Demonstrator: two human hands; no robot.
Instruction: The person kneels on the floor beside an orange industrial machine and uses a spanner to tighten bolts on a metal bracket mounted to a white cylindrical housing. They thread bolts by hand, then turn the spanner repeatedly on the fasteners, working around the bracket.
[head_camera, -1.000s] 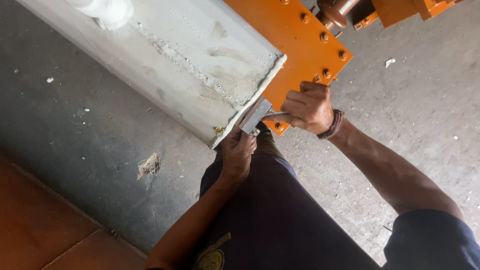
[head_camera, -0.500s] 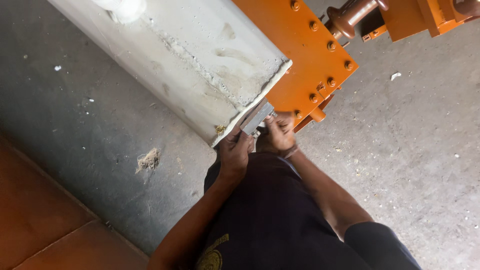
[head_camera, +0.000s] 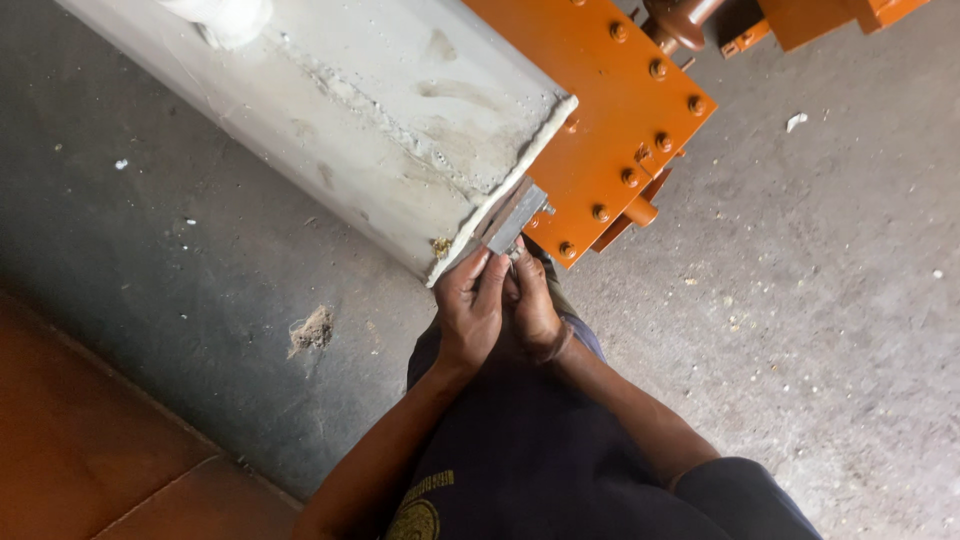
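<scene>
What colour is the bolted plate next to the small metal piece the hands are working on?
Orange; the bolted plate shows clearly in the head view, beside the grey metal piece both hands touch.

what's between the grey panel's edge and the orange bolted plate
In the head view, a small grey metal bracket sits between the grey panel and the orange plate.

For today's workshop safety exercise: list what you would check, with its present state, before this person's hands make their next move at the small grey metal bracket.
1. Left hand touching the small grey metal bracket: ok.
2. Right hand close under the bracket: ok; its grip: cannot tell.
3. Bracket lying against the welded edge of the grey steel box: ok.
4. Bolts seated in the orange steel plate: cannot tell.
5. Gloves worn: not ok, both hands bare.
</scene>
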